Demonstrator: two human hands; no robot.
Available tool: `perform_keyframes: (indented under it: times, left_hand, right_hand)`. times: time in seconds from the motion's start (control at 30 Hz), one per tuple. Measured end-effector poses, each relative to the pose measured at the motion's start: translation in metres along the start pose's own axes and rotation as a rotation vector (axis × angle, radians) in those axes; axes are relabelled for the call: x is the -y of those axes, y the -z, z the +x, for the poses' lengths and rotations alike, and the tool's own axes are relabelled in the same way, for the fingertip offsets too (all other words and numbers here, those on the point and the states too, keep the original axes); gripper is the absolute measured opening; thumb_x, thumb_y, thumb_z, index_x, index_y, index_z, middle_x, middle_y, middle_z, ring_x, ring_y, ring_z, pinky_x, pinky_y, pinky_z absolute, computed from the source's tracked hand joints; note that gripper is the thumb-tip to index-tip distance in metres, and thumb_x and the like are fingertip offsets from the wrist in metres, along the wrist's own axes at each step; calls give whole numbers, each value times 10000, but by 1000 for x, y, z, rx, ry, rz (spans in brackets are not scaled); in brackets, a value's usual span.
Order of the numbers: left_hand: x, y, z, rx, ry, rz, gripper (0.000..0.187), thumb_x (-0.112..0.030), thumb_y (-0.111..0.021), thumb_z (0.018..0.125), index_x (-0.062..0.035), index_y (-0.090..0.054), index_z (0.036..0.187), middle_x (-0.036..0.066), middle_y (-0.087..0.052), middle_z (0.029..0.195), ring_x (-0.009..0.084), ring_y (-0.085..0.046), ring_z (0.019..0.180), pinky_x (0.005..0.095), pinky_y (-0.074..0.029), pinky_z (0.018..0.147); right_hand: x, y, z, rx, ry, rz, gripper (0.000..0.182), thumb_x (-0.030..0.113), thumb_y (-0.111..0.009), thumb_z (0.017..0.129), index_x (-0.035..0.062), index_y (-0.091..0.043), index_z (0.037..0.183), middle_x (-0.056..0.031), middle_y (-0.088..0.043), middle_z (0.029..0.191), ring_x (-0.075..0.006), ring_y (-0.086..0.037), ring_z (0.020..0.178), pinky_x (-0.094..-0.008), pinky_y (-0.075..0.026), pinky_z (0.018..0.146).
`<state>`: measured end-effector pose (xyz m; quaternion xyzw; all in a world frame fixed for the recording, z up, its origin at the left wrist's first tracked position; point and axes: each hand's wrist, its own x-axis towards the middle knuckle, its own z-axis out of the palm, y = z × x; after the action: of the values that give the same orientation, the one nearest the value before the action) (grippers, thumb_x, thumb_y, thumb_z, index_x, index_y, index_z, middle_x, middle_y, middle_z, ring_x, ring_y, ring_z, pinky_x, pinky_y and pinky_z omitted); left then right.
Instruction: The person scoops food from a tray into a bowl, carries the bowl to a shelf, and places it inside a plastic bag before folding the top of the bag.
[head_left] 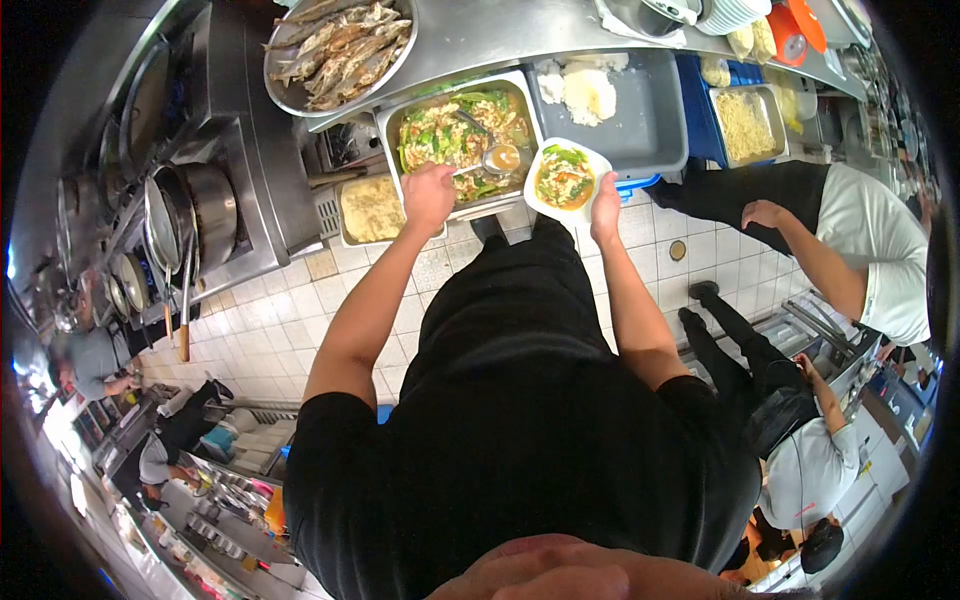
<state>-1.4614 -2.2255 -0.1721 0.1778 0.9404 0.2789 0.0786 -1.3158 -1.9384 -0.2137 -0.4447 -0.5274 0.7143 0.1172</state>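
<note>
My left hand (429,196) is closed on the handle of a metal ladle (500,158), whose bowl holds some brownish liquid over a deep metal tray (533,105) of green vegetables and egg-like pieces. To the right, my right hand (606,208) grips the edge of a white bowl (594,172), which contains the same kind of food with broth. The bowl is close to the tray's right front corner and the grey bin's lower left corner.
A platter of fried fish (345,55) stands at the upper left. The grey bin (640,120) holds white rice. Noodles (744,125) fill a right-hand tray; a yellowish tray (371,209) sits lower left. Pots (212,210) line the left stove. Several people stand around the kitchen.
</note>
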Motion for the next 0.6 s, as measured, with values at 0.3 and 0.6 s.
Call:
perform_keyframes:
  times: [0.3,0.6]
  left_hand:
    - [-49,70,8,-134,-356,218,210,-106,-646,726,-176,-740,901,39,-630,812,238,-628,804,379,-413,787]
    - [11,76,5,108,53,627,135,-145,-599,755,-125,-731,778,108,-684,847,276,-679,760,408,-466,806]
  right_hand:
    - [9,-63,-11,133,46,-48,631,490,-342,1037,-67,-565,1234,-112,-636,1179,-169,-578,1058,-312,-440,945]
    - [19,-52,-8,96,4,-31,642,497,-350,1033,-74,-544,1253,-123,-625,1188,-177,-567,1068,-316,-436,945]
